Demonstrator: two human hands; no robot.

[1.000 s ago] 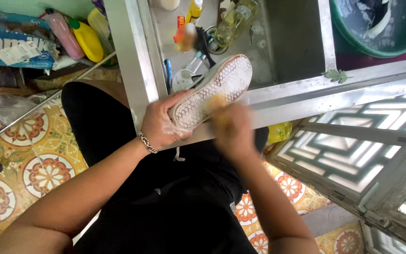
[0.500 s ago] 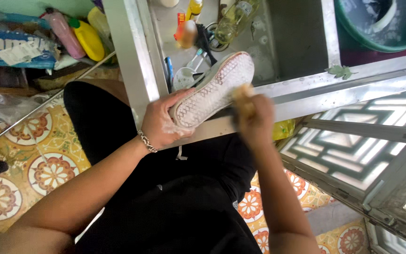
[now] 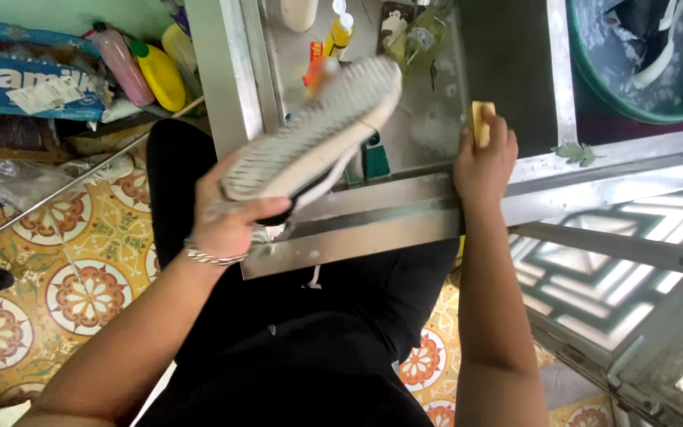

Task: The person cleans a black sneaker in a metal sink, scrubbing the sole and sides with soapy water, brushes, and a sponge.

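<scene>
The white sneaker (image 3: 318, 130) is gripped at its heel end by the left hand (image 3: 235, 221) over the near edge of the steel sink (image 3: 373, 229), sole up, its long axis slanting from that hand up toward the far right. The right hand (image 3: 484, 162), closed on a yellow brush (image 3: 481, 122), is held well apart to the sneaker's right. Half a second earlier the brush was against the sole; since then it has been drawn away and the sneaker lifted.

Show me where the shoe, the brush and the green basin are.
shoe (image 3: 318, 130), head view, middle of the sole.
brush (image 3: 481, 120), head view, its yellow block.
green basin (image 3: 594, 79), head view, left rim.
</scene>
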